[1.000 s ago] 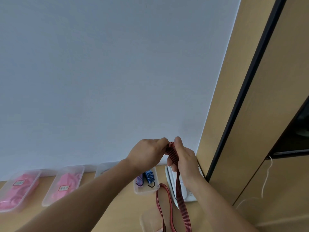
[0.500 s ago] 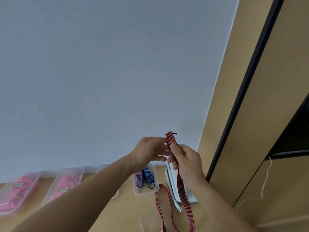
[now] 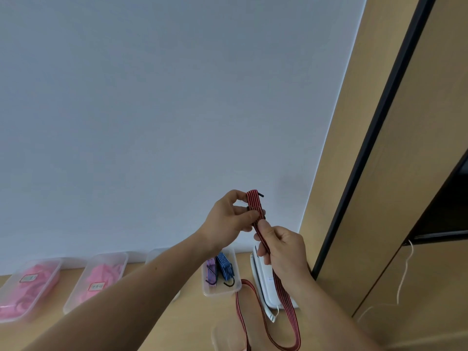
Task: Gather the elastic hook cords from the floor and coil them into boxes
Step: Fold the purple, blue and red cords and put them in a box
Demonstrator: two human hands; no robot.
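Head view, single entry.

- Red cord (image 3: pixel 254 202): flat elastic, red with dark stripes, held up in the air in front of the wall (image 3: pixel 152 122), far above the floor (image 3: pixel 192 323). Its top end was folded over, with a black hook tip (image 3: pixel 261 195) poking out to the right. The rest hung down in a long loop that ran off the near edge of the picture.
- Left hand (image 3: pixel 231 220): fingers curled round the folded top of the red cord, gripping it.
- Right hand (image 3: pixel 285 248): just below the left hand, thumb and curled fingers pinching the same cord where it ran downward.
- Clear box (image 3: pixel 219 293): on the floor by the wall, below the hands. It held a folded purple cord (image 3: pixel 210 266) and a folded blue cord (image 3: pixel 225 265) side by side, black hooks toward the near end.
- Two labelled boxes, far left (image 3: pixel 54 268) and next to it (image 3: pixel 121 262): clear plastic, pink contents, kind not clear.
- Third box (image 3: pixel 154 255): mostly hidden behind the left forearm.
- White device (image 3: pixel 263 285): flat, on the floor right of the clear box, the red loop crossing it.
- Wooden cabinet (image 3: pixel 379 173): right side, dark edging, a thin white string (image 3: pixel 404 274) hanging down its front.
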